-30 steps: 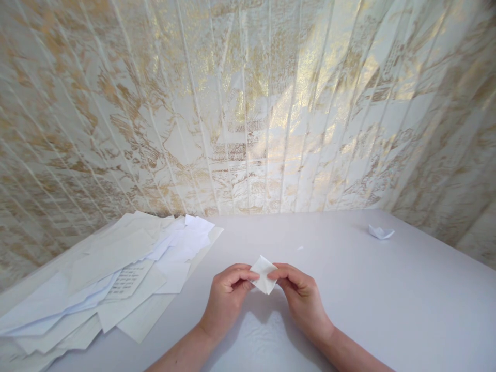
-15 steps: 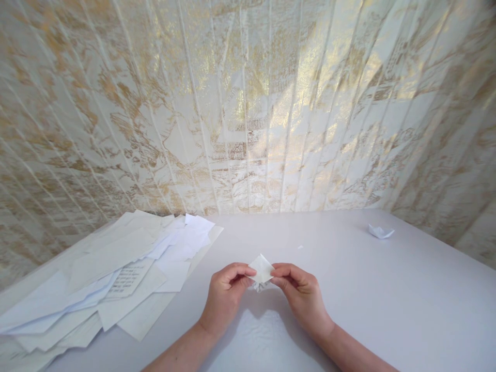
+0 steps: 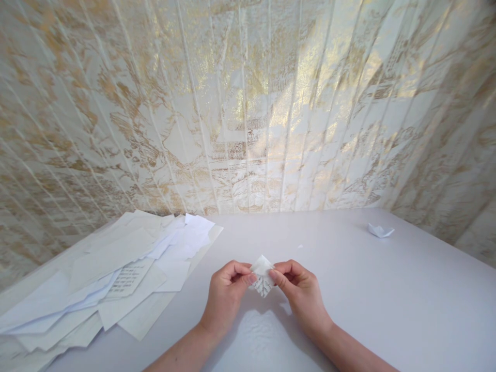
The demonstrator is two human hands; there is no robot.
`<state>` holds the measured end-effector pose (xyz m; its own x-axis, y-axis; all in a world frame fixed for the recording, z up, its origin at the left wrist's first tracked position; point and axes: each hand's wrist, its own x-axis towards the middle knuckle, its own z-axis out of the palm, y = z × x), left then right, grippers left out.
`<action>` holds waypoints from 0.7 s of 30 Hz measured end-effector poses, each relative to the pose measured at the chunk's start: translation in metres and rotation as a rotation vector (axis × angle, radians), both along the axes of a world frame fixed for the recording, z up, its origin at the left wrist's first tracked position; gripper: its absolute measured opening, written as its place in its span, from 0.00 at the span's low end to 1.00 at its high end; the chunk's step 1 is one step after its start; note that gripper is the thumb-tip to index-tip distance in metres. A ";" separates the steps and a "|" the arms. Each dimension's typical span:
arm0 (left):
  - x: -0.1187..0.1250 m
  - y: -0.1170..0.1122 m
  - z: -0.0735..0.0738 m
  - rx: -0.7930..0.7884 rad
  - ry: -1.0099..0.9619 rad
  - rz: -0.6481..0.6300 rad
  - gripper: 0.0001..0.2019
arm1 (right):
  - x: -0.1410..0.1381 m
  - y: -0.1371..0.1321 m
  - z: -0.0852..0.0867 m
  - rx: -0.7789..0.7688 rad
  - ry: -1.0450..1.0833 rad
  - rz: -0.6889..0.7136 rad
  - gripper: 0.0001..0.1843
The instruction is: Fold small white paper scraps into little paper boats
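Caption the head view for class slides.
Left hand and right hand pinch a white, partly printed paper diamond over a white tabletop.

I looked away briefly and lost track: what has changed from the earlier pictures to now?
The held paper shows printed text on its lower part, which was plain white in the earliest picture. The left hand and right hand now have thumbs over its face; neither let go. The paper pile and small folded shape stayed put.
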<state>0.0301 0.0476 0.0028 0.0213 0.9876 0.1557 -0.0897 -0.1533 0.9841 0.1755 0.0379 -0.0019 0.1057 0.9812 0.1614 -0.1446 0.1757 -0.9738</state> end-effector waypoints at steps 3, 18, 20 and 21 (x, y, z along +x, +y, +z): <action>0.002 0.000 -0.001 -0.023 -0.070 -0.007 0.07 | -0.002 -0.001 0.001 0.012 0.006 -0.009 0.14; 0.003 -0.001 -0.005 0.006 -0.053 -0.050 0.10 | -0.003 0.002 -0.007 0.034 -0.128 -0.067 0.13; 0.003 0.000 -0.006 0.013 -0.053 -0.050 0.10 | -0.002 0.001 -0.007 0.048 -0.154 -0.070 0.13; 0.003 0.000 -0.007 0.012 -0.057 -0.052 0.10 | -0.002 0.001 -0.008 0.060 -0.172 -0.075 0.13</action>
<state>0.0334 0.0476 -0.0040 0.0632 0.9834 0.1699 -0.1541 -0.1586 0.9752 0.1735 0.0393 -0.0097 0.1442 0.9598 0.2410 0.0387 0.2379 -0.9705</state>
